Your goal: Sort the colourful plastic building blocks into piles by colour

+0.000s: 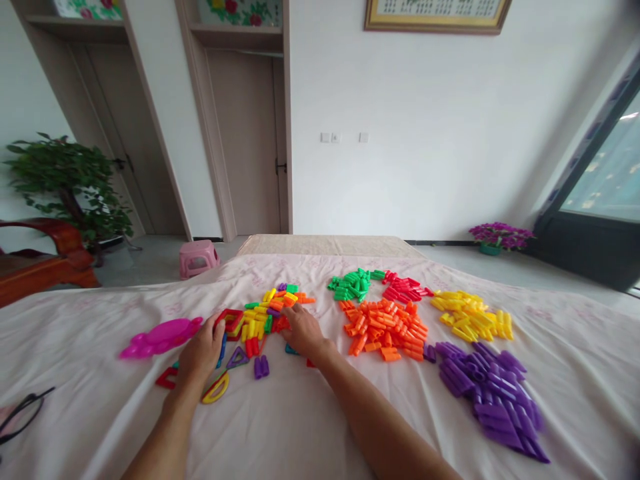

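Note:
My left hand (pixel 201 350) is closed at the left edge of a mixed pile of plastic tube pieces (pixel 255 313). Its thumb and fingertips grip a red square frame (pixel 233 321), with a blue piece (pixel 221 350) close beneath. My right hand (pixel 303 328) reaches into the pile's right side, fingers bent down among orange and red tubes; what lies between the fingertips is hidden. Near the left hand lie a purple triangle frame (pixel 237 358), a yellow curved frame (pixel 216 389) and a red frame (pixel 166 379). Two purple tubes (pixel 261 367) lie between my arms.
Sorted tube piles lie to the right: green (pixel 353 285), red (pixel 404 289), orange (pixel 385 328), yellow (pixel 471 315) and purple (pixel 493 393). A magenta animal-shaped plastic piece (pixel 163 337) sits left on the cloth (pixel 100 400). Dark-rimmed glasses (pixel 30 403) rest at the left edge.

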